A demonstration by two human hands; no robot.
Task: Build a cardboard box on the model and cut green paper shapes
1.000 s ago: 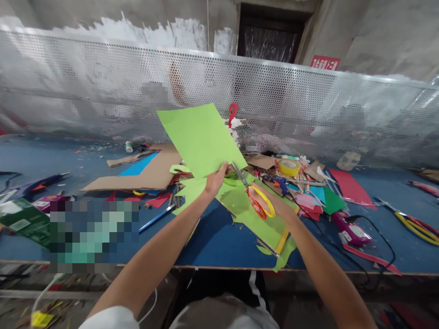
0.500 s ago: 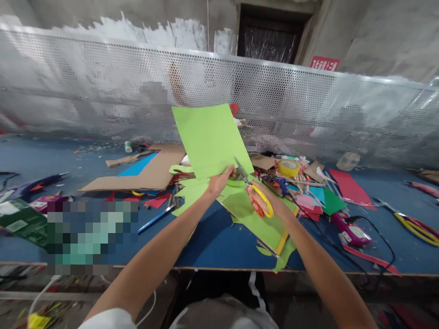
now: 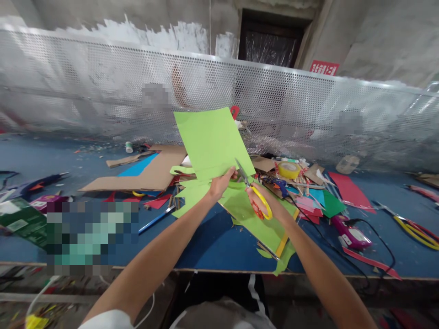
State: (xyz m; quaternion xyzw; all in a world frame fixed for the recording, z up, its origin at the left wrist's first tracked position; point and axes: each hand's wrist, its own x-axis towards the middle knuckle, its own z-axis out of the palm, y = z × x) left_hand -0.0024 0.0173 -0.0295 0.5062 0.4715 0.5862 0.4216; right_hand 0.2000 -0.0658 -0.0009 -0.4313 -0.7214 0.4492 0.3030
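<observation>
My left hand (image 3: 221,183) pinches the lower edge of a light green paper sheet (image 3: 212,141) and holds it upright above the blue table (image 3: 212,237). My right hand (image 3: 265,205) grips scissors with yellow and orange handles (image 3: 256,197). Their blades meet the sheet's lower right edge, just right of my left thumb. More green paper pieces (image 3: 250,214) lie on the table under both hands.
Brown cardboard (image 3: 151,173) lies behind at left, with a yellow tape roll (image 3: 289,169), coloured paper scraps (image 3: 322,201) and a purple glue gun (image 3: 348,230) with its cord at right. Another glue gun (image 3: 37,183) lies far left. A perforated metal screen (image 3: 308,114) backs the table.
The green sheet has turned clockwise and shifted right in my left hand. The scissors have moved slightly up into its lower edge.
</observation>
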